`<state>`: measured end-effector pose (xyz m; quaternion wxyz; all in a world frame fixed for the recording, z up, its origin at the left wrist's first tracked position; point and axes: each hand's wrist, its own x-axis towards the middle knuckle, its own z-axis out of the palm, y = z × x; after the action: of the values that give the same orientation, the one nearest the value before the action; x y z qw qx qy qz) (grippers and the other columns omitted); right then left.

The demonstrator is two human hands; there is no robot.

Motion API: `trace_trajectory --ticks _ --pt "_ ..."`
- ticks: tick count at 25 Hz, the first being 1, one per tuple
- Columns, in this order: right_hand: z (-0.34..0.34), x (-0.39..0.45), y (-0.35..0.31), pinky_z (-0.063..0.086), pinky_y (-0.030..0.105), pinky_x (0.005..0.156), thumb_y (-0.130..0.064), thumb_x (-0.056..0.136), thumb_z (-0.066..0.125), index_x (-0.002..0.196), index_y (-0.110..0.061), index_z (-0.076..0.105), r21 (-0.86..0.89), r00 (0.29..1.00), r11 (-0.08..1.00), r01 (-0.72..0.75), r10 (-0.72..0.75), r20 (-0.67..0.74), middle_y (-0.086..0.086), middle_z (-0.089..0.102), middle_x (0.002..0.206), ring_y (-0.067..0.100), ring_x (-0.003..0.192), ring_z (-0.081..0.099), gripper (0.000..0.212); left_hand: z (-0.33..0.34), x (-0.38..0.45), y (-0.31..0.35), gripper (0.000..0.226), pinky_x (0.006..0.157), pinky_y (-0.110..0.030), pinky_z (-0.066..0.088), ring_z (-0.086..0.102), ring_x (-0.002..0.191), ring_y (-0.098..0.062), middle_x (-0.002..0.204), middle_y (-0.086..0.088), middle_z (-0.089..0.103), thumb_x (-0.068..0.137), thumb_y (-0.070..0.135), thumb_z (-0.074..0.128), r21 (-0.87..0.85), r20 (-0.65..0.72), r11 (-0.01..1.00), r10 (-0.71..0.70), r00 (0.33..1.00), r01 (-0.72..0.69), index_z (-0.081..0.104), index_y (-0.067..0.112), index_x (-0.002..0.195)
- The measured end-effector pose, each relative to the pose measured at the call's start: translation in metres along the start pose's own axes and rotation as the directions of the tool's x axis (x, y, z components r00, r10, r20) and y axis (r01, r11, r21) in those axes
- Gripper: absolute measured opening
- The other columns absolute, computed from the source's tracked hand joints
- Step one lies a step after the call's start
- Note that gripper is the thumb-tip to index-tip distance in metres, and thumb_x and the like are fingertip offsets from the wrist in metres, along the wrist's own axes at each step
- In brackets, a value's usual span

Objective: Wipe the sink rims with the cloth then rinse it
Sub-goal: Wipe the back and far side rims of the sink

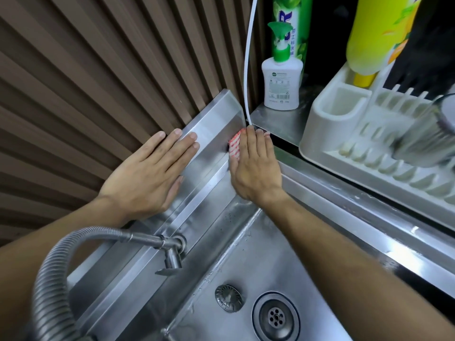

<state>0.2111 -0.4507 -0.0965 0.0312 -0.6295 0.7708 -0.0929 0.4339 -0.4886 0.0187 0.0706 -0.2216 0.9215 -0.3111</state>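
Note:
A red-and-white striped cloth (234, 146) lies on the back rim of the steel sink (211, 183), at its far corner. My right hand (256, 166) presses flat on the cloth and covers most of it, so only a strip shows at the left of the fingers. My left hand (152, 173) rests flat, fingers together, on the raised steel backsplash (216, 119) and the ribbed wall beside it, holding nothing. Below, the basin (258, 271) is wet, with the drain (275, 317) at the bottom.
A tap (170, 249) with a flexible metal hose (49, 279) juts from the backsplash. A loose strainer (229, 297) lies in the basin. A white tube (247, 65) hangs at the corner. A soap pump bottle (282, 77) and a white dish rack (369, 134) stand right.

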Motion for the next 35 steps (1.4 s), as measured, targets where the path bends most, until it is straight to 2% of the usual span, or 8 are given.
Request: trace_trajectory --ticks 3,5,9,11,17,23,29,35 --pt "-0.002 -0.003 -0.024 0.003 0.05 0.128 -0.038 0.108 0.014 0.161 0.005 0.002 0.045 0.974 0.973 -0.228 0.228 0.0 0.024 0.006 0.17 0.039 0.157 0.008 0.069 -0.003 0.0 0.001 0.069 0.128 -0.053 0.017 0.012 0.159 -0.037 0.172 -0.018 0.009 0.104 0.033 0.026 -0.008 -0.008 1.0 -0.013 1.0 0.012 0.01 0.002 0.163" --pt "0.003 -0.007 -0.029 0.003 0.051 0.128 -0.037 0.108 0.015 0.161 0.005 0.0 0.038 0.961 0.961 -0.275 0.275 -0.008 0.024 0.002 0.17 0.04 0.157 0.006 0.069 -0.003 0.0 0.003 0.069 0.128 -0.053 0.017 0.012 0.159 -0.037 0.172 -0.017 0.009 0.104 0.034 0.025 -0.004 0.0 1.0 -0.011 1.0 0.011 0.01 0.003 0.164" --pt "0.005 -0.004 -0.02 0.006 0.049 0.129 -0.037 0.104 0.025 0.161 0.005 0.011 0.093 0.977 0.982 -0.162 0.173 -0.123 0.024 0.009 0.169 0.039 0.157 0.012 0.072 -0.001 0.0 0.002 0.069 0.128 -0.053 0.017 0.012 0.159 -0.036 0.172 -0.017 0.009 0.104 0.034 0.026 -0.008 0.01 1.0 -0.008 1.0 0.008 0.01 0.003 0.164" --pt "0.005 -0.004 -0.013 0.005 0.048 0.129 -0.038 0.103 0.022 0.16 0.007 0.01 0.041 0.994 0.997 -0.07 0.073 -0.082 0.025 0.009 0.169 0.038 0.158 0.008 0.074 0.0 0.0 0.001 0.069 0.128 -0.053 0.017 0.012 0.159 -0.036 0.172 -0.016 0.009 0.104 0.034 0.026 -0.006 0.002 1.0 -0.005 1.0 0.005 0.01 0.004 0.164" --pt "-0.003 0.014 -0.025 0.012 0.054 0.127 -0.039 0.103 0.012 0.158 0.012 0.008 -0.033 0.977 0.977 -0.211 0.211 0.013 0.032 0.015 0.165 0.046 0.152 0.019 0.075 -0.001 -0.001 0.002 0.07 0.129 -0.052 0.014 0.01 0.16 -0.036 0.173 -0.016 0.007 0.104 0.034 0.027 0.008 0.01 1.0 -0.004 1.0 0.004 0.008 0.005 0.164" --pt "-0.001 -0.027 0.002 0.015 0.056 0.125 -0.036 0.104 0.015 0.157 0.011 0.014 -0.099 0.984 0.979 -0.18 0.18 -0.006 0.032 0.023 0.161 0.047 0.148 0.026 0.071 -0.001 0.0 0.001 0.071 0.129 -0.052 0.011 0.008 0.16 -0.037 0.173 -0.016 0.005 0.104 0.036 0.028 0.018 0.045 1.0 -0.006 0.999 0.006 0.006 0.006 0.164" --pt "0.002 0.007 -0.023 0.005 0.053 0.128 -0.041 0.105 0.014 0.159 0.009 0.006 -0.022 0.988 0.987 -0.157 0.157 -0.006 0.029 0.009 0.167 0.044 0.155 0.013 0.074 0.0 0.0 0.002 0.071 0.129 -0.051 0.011 0.007 0.16 -0.036 0.173 -0.016 0.005 0.105 0.038 0.028 0.024 0.03 1.0 0.0 1.0 -0.001 0.007 0.005 0.164" --pt "0.003 -0.033 -0.018 0.006 0.052 0.127 -0.042 0.105 0.01 0.16 0.007 0.005 0.005 1.0 1.0 0.004 -0.004 0.005 0.028 0.007 0.168 0.042 0.157 0.007 0.074 -0.001 0.0 0.002 0.071 0.129 -0.052 0.012 0.009 0.16 -0.036 0.173 -0.016 0.007 0.104 0.037 0.03 0.005 0.025 1.0 -0.01 1.0 0.009 0.011 0.005 0.164"
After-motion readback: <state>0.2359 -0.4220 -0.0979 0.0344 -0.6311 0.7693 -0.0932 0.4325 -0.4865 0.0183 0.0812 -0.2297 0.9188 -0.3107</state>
